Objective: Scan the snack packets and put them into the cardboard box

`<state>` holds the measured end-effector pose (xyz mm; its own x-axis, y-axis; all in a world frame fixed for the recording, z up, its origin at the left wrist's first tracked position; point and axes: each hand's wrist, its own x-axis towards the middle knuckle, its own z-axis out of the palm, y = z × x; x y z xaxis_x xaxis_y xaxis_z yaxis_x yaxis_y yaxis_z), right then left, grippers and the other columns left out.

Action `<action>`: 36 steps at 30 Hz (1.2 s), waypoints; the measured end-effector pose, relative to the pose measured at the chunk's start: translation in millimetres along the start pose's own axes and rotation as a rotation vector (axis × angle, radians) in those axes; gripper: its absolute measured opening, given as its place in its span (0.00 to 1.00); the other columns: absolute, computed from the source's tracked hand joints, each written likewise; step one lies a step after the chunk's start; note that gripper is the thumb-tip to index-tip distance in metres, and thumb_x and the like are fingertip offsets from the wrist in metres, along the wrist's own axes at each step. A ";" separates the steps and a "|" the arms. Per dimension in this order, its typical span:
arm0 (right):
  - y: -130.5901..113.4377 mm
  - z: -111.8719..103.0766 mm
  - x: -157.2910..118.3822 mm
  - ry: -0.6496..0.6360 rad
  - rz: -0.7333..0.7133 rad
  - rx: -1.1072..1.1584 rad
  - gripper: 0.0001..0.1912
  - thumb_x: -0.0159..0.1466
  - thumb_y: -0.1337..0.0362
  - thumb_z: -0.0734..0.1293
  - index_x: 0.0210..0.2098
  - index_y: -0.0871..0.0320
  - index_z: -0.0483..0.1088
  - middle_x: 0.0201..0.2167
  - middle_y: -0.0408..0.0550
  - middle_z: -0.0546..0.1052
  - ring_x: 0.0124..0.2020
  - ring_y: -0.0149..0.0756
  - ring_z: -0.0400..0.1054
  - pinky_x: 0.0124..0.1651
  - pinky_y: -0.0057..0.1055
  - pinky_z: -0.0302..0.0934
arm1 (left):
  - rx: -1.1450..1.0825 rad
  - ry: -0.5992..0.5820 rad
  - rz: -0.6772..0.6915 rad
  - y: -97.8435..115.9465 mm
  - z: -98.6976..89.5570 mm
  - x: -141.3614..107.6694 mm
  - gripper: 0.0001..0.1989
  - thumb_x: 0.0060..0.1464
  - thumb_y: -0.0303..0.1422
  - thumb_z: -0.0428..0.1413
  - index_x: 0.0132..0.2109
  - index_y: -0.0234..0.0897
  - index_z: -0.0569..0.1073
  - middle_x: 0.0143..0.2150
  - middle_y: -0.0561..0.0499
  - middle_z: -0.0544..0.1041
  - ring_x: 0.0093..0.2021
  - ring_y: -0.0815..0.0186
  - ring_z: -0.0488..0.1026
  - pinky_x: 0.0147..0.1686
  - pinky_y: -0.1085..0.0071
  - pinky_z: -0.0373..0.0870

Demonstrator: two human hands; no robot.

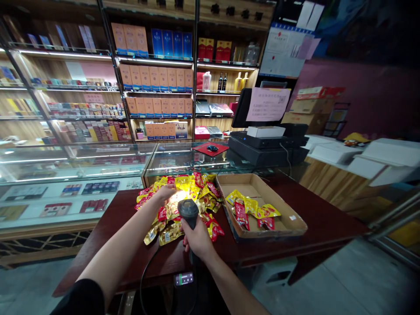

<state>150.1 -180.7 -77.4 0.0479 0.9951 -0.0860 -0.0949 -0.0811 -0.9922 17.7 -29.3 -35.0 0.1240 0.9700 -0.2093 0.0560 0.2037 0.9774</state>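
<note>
My right hand (198,239) is wrapped round a black handheld scanner (188,211), whose cable hangs down in front of the table. Its light falls on the pile of red, yellow and gold snack packets (170,232). At the upper left of the pile, my left hand (166,192) has its fingers at the brightly lit packets; whether it pinches one is too small to tell. Right of the pile, a shallow cardboard box (282,199) holds several yellow and red packets (251,205).
The dark red table (323,218) bears the pile and box. Behind it are a glass counter (167,159), a mouse on a red mat (211,148) and a monitor with pink paper (267,104). A small stool (278,269) stands underneath.
</note>
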 end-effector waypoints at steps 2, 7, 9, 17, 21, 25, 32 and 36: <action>-5.3 0.1 -2.2 -0.001 -0.012 -0.026 0.21 0.55 0.46 0.67 0.37 0.56 0.64 0.24 0.44 0.75 0.10 0.29 0.62 0.10 0.24 0.52 | -0.082 -0.019 -0.062 1.0 0.4 -1.0 0.18 0.33 0.30 0.71 0.31 0.33 0.72 0.27 0.50 0.78 0.28 0.67 0.76 0.32 0.71 0.74; -17.2 -5.4 -0.5 -0.042 0.026 0.029 0.25 0.55 0.45 0.67 0.42 0.59 0.66 0.18 0.41 0.72 0.11 0.33 0.64 0.12 0.26 0.56 | -0.134 -0.027 -0.118 2.9 -0.8 -6.1 0.22 0.30 0.26 0.71 0.35 0.33 0.72 0.28 0.50 0.78 0.27 0.68 0.76 0.27 0.74 0.72; -19.7 -9.9 7.6 -0.016 -0.024 0.119 0.26 0.53 0.46 0.69 0.43 0.59 0.68 0.23 0.45 0.76 0.17 0.35 0.69 0.18 0.29 0.62 | -0.127 -0.033 -0.114 2.6 -2.3 -8.3 0.22 0.30 0.27 0.71 0.34 0.32 0.72 0.28 0.51 0.78 0.26 0.69 0.75 0.25 0.76 0.70; -38.3 -31.3 50.8 0.119 0.022 0.404 0.21 0.49 0.52 0.73 0.38 0.57 0.74 0.29 0.44 0.78 0.28 0.34 0.71 0.30 0.29 0.64 | -0.151 -0.044 -0.150 -3.9 -6.9 -21.0 0.23 0.26 0.28 0.73 0.32 0.33 0.72 0.31 0.50 0.78 0.28 0.70 0.75 0.25 0.77 0.70; -48.0 -36.4 57.9 0.014 0.112 0.542 0.15 0.51 0.55 0.72 0.33 0.58 0.73 0.26 0.44 0.76 0.27 0.33 0.71 0.29 0.27 0.65 | -0.183 -0.135 -0.171 -3.3 -0.2 -36.0 0.21 0.27 0.30 0.73 0.30 0.33 0.71 0.31 0.50 0.78 0.29 0.70 0.75 0.29 0.76 0.72; -48.5 -43.8 59.3 -0.003 0.162 0.577 0.13 0.53 0.55 0.71 0.29 0.59 0.70 0.19 0.42 0.73 0.22 0.31 0.68 0.27 0.26 0.65 | -0.152 -0.124 -0.187 4.8 15.4 -46.4 0.20 0.28 0.28 0.73 0.28 0.32 0.70 0.27 0.53 0.75 0.26 0.73 0.73 0.23 0.79 0.69; -60.4 -87.4 55.6 0.072 0.072 0.624 0.12 0.55 0.57 0.70 0.30 0.59 0.70 0.20 0.43 0.74 0.22 0.31 0.70 0.26 0.25 0.64 | -0.177 -0.191 -0.192 25.0 74.7 -34.1 0.19 0.31 0.25 0.72 0.30 0.32 0.71 0.29 0.50 0.77 0.28 0.67 0.75 0.30 0.69 0.78; -73.3 -127.6 50.6 0.172 0.015 0.668 0.12 0.56 0.56 0.70 0.30 0.59 0.70 0.24 0.46 0.76 0.28 0.35 0.73 0.30 0.27 0.68 | -0.121 -0.222 -0.163 32.8 125.7 -16.0 0.19 0.32 0.27 0.72 0.30 0.32 0.69 0.27 0.49 0.77 0.27 0.66 0.76 0.29 0.67 0.78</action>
<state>286.3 -131.5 -20.5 0.1935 0.9667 -0.1676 -0.6869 0.0115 -0.7267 142.1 -54.9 -3.3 0.3375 0.8730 -0.3521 -0.0236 0.3818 0.9240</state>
